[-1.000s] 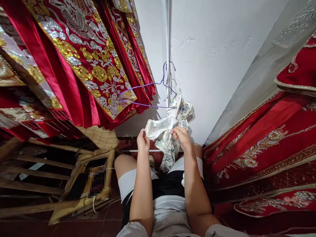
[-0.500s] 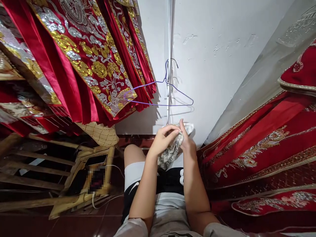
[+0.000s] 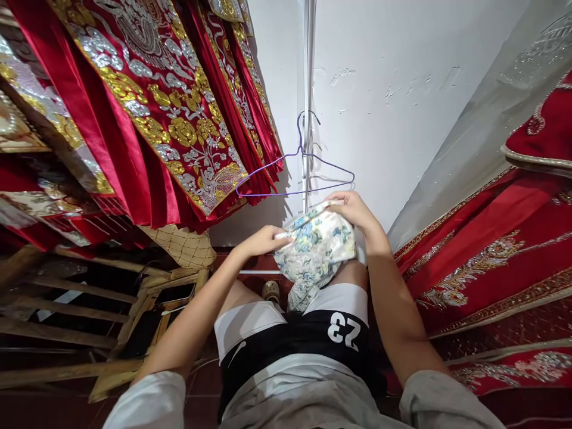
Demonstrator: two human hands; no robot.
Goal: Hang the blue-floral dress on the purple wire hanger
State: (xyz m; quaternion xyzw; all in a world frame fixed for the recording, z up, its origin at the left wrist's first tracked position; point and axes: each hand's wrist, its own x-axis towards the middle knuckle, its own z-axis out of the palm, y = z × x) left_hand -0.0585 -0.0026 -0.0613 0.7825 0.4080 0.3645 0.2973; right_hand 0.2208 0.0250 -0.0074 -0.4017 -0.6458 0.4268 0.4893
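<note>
I hold a small cloth with a pale blue and green flower print stretched between both hands, in front of my knees. My left hand pinches its left edge with closed fingers. My right hand grips the upper right edge, fingers curled over the fabric. The rest of the cloth hangs down toward my black and white shorts. Just above the cloth, a bare purple wire hanger hangs on a thin vertical pipe against the white wall.
Red garments with gold and silver embroidery hang at the upper left. More red embroidered fabric lies piled at the right. A wooden frame and a woven tan piece sit low on the left, over a dark red tiled floor.
The cloth came off the hanger, was bunched between my hands, and is now spread out. My left hand moved left, my right hand rose to the right. The hanger now hangs bare.
</note>
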